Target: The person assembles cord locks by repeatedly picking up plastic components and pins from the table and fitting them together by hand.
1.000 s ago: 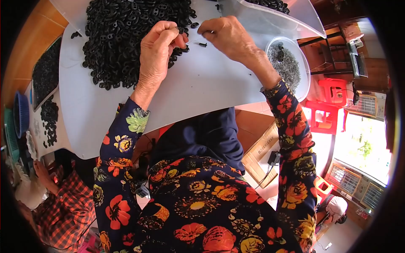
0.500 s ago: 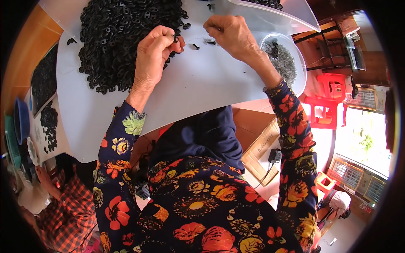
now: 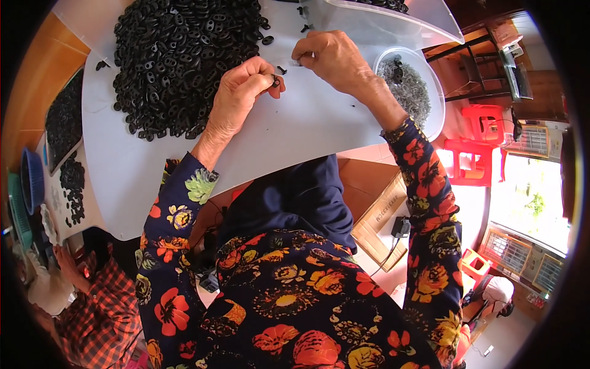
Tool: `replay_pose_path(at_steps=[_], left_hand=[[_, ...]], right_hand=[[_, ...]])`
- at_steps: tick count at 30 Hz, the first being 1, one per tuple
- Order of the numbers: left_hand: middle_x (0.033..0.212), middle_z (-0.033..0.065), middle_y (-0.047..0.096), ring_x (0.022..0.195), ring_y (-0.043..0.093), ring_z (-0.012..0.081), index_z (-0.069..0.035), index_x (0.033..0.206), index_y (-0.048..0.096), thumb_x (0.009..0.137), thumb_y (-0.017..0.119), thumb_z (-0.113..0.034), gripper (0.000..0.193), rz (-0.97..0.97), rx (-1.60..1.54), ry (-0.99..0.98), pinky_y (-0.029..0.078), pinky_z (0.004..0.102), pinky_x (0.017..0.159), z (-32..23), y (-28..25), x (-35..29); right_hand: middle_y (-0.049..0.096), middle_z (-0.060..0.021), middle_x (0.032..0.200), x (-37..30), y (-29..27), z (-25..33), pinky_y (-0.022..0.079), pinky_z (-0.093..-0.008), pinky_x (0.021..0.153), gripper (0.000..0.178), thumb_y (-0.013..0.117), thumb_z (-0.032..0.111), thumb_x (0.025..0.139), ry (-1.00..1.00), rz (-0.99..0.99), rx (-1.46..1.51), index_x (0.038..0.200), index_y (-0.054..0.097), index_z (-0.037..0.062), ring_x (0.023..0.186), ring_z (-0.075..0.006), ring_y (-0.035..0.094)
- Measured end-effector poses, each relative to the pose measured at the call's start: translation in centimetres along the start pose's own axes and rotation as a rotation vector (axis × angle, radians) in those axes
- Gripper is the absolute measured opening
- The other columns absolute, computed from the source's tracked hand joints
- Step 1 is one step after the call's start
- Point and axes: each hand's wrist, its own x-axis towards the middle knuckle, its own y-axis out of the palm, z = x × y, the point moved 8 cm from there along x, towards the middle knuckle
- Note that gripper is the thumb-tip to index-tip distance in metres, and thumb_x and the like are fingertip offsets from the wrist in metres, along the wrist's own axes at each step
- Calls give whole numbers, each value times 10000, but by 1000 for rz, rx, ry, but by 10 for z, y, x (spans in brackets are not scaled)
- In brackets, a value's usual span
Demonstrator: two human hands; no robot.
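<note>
My left hand (image 3: 243, 92) is closed in a pinch on a small black plastic piece (image 3: 276, 81), held just above the pale table. Right of it, my right hand (image 3: 335, 60) has its fingertips pressed together low over the tabletop, beside a small clear piece they partly cover; what they grip is hidden. Between the two hands lies a small black peg-like part (image 3: 282, 70). A large heap of black oval pieces with two holes (image 3: 178, 67) spreads left of my left hand. By my right wrist stands a clear round tub (image 3: 441, 101) full of small transparent pieces (image 3: 409, 92).
A clear plastic bin (image 3: 393, 26) stands at the far right of the table (image 3: 276, 135). More black parts lie on a surface at left (image 3: 72, 187), near a blue basket (image 3: 32, 181). A person in a checked shirt (image 3: 101, 313) sits lower left. Red stools (image 3: 470, 161) stand at right.
My left hand has moved right and nearer to me, carrying the black piece away from the heap. My right hand has come slightly nearer, its fingertips now at the clear piece.
</note>
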Motion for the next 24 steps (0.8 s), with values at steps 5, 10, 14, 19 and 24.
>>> replay_pose_path(at_steps=[5,10,14,19,24], left_hand=[[757,35,624,723,546,79,-40,788,575,844,481,-120,136,0,-4,27,414,222,676,-1,-2,0],[760,46,617,731,547,92,-25,788,572,839,481,-116,138,-16,-11,-12,431,238,719,1,-4,1],[774,59,615,729,549,100,-19,795,567,837,479,-115,137,-1,-61,6,436,241,717,1,-2,1],[788,72,614,720,553,108,-9,819,567,831,471,-99,132,-17,-94,5,441,240,701,1,-2,2],[798,79,618,711,561,108,-11,827,570,830,465,-94,134,-52,-77,-3,439,230,670,2,-9,4]], right_hand=[[619,-84,843,-1,0,5,498,-373,694,94,641,86,778,-45,-4,-42,863,680,71,734,-281,616],[614,-69,810,0,7,27,492,-388,726,136,658,100,774,-262,-57,-124,905,681,75,800,-275,610],[610,-69,787,4,12,35,485,-388,741,73,642,83,779,-337,-22,-221,842,665,55,817,-268,605],[619,-85,760,11,22,41,491,-377,736,70,628,73,783,-330,83,-367,733,610,27,763,-280,611],[636,-103,779,21,22,27,505,-404,709,43,639,84,785,-200,155,-284,807,655,51,777,-301,622]])
